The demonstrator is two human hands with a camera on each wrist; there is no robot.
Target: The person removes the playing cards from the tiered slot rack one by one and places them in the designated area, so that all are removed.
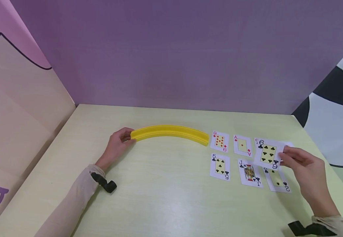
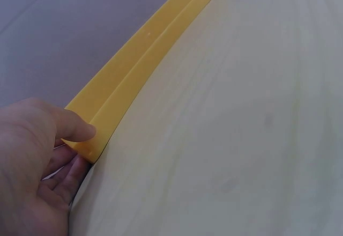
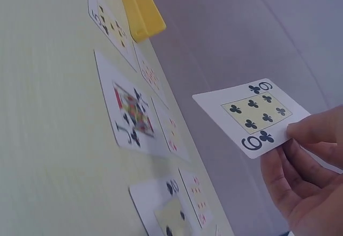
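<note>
A curved yellow card holder (image 1: 169,131) lies on the pale table (image 1: 159,191). My left hand (image 1: 128,138) pinches its left end, thumb on top and fingers underneath (image 2: 80,131). My right hand (image 1: 283,154) holds a six of clubs (image 1: 267,153) by its edge, lifted above the table at the right. In the right wrist view the six of clubs (image 3: 254,115) is face up, pinched between the thumb and fingers (image 3: 305,166).
Face up on the table lie a nine of diamonds (image 1: 219,141), an ace of diamonds (image 1: 242,145), a five of clubs (image 1: 220,166), a jack of clubs (image 1: 249,172) and a two of spades (image 1: 278,180). A purple wall stands behind and a slanted panel at left.
</note>
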